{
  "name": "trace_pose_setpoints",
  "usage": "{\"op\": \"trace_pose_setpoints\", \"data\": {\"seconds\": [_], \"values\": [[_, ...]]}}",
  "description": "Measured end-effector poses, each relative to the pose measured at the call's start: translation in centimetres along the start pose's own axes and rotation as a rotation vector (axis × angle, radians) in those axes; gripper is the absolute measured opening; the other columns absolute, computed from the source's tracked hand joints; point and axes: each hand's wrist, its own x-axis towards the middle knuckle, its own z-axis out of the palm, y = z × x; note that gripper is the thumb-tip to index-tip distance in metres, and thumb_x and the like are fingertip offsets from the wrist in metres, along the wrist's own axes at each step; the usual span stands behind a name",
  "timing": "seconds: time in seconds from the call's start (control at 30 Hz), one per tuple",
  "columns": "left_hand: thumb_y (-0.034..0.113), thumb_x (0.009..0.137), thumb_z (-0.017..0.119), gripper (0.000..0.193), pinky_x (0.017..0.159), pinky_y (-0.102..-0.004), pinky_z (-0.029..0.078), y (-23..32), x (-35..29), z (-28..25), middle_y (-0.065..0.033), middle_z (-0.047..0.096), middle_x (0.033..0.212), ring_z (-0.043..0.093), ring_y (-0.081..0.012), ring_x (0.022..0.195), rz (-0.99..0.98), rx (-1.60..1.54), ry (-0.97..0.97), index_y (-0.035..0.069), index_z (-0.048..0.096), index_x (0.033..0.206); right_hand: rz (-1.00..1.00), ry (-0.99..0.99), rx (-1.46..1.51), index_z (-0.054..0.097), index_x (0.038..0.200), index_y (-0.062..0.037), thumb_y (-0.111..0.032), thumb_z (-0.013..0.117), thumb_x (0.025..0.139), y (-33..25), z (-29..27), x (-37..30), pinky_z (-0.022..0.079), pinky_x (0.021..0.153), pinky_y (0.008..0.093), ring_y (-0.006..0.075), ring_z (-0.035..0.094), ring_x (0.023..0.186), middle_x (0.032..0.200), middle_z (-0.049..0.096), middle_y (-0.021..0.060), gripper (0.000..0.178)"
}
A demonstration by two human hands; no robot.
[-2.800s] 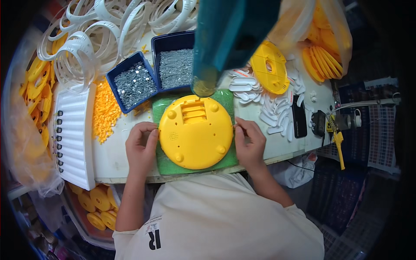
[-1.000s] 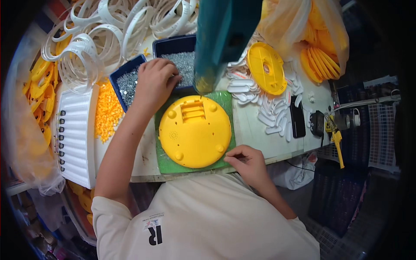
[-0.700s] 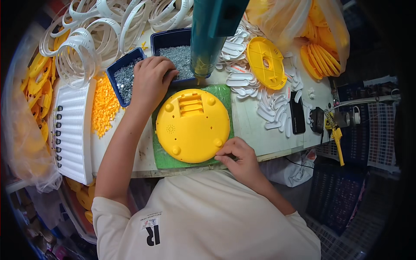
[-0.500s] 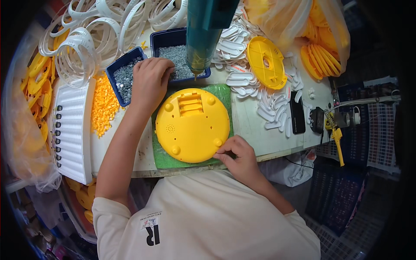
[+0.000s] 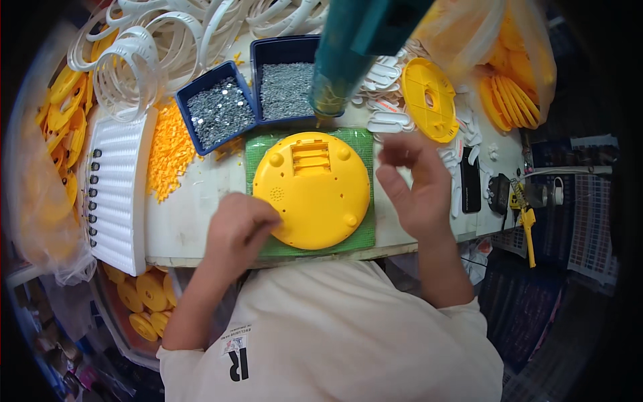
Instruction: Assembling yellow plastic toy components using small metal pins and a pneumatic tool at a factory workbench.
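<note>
A round yellow plastic housing (image 5: 309,208) with an uncovered battery compartment lies on a green mat (image 5: 365,228). My left hand (image 5: 240,231) is at its lower left edge, thumb and fingers pinched together. What they hold, if anything, is too small and blurred to make out. My right hand (image 5: 420,184) is raised to the right of the housing, apart from it, its thumb and fingers spread and partly smeared by motion. Above the housing's far edge hangs a teal power screwdriver (image 5: 348,67), its bit pointing down.
Two blue bins (image 5: 256,114) of small metal parts stand behind the mat. Small orange pieces (image 5: 167,154) and a white ridged tray (image 5: 120,194) lie left. White rings (image 5: 127,74) fill the back left. White handle-shaped parts (image 5: 388,120), a yellow cover (image 5: 429,100) and a black phone (image 5: 471,181) lie right.
My left hand has come from the small bin to the housing's lower left edge. My right hand has left the lower right edge and risen rightward. The view has shifted slightly.
</note>
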Motion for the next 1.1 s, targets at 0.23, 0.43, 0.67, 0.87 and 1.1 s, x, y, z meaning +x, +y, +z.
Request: {"op": "trace_pose_setpoints", "data": {"seconds": [0.23,0.43,0.67,0.87,1.1], "values": [[0.01,0.073,0.087,0.025,0.093,-0.0421,0.051,1.1,-3.5,2.1,-0.006,0.069,0.115,0.063,-0.0298,0.113,0.113,0.129,0.0,0.011,0.069,0.091,-0.363,-0.164,0.37,0.049,0.147,0.0021,-0.076,0.037,0.103,-2.8,3.3,8.9,0.042,0.113,0.0438,0.0285,0.059,0.129,0.144,0.059,0.0226,0.09],[0.011,0.074,0.086,0.026,0.095,-0.0418,0.05,1.1,-3.3,2.0,-0.0047,0.069,0.116,0.063,-0.0289,0.113,0.108,0.122,-0.008,0.011,0.069,0.093,-0.13,-0.293,0.498,0.048,0.146,0.0035,-0.081,0.035,0.1,-4.5,1.9,9.0,0.045,0.108,0.0436,0.0295,0.062,0.122,0.138,0.061,0.0249,0.097],[0.015,0.077,0.086,0.039,0.098,-0.0445,0.049,0.8,-1.8,0.5,-0.0106,0.069,0.119,0.063,-0.0331,0.115,0.058,0.025,-0.03,0.008,0.068,0.111,-0.011,-0.359,0.779,0.041,0.145,0.0045,-0.078,0.05,0.094,-2.4,1.3,5.5,0.045,0.104,0.0454,0.0265,0.064,0.099,0.107,0.064,0.0178,0.097],[0.009,0.086,0.079,0.038,0.102,-0.0439,0.05,-0.8,2.9,1.5,-0.0188,0.065,0.131,0.061,-0.0379,0.123,-0.099,0.147,0.158,0.002,0.064,0.12,-0.032,-0.014,0.879,0.055,0.132,0.0052,-0.085,0.038,0.09,-0.5,3.5,2.5,0.045,0.08,0.0386,0.0217,0.058,0.074,0.083,0.062,0.0111,0.102],[0.036,0.085,0.081,0.053,0.095,-0.0461,0.052,-1.3,8.1,4.5,-0.0161,0.066,0.121,0.064,-0.034,0.115,-0.006,0.3,-0.004,0.0,0.064,0.121,-0.233,-0.06,0.976,0.056,0.126,0.0144,-0.066,0.038,0.096,1.4,5.0,2.8,0.053,0.077,0.0372,0.0247,0.065,0.079,0.09,0.066,0.0179,0.088]]}}
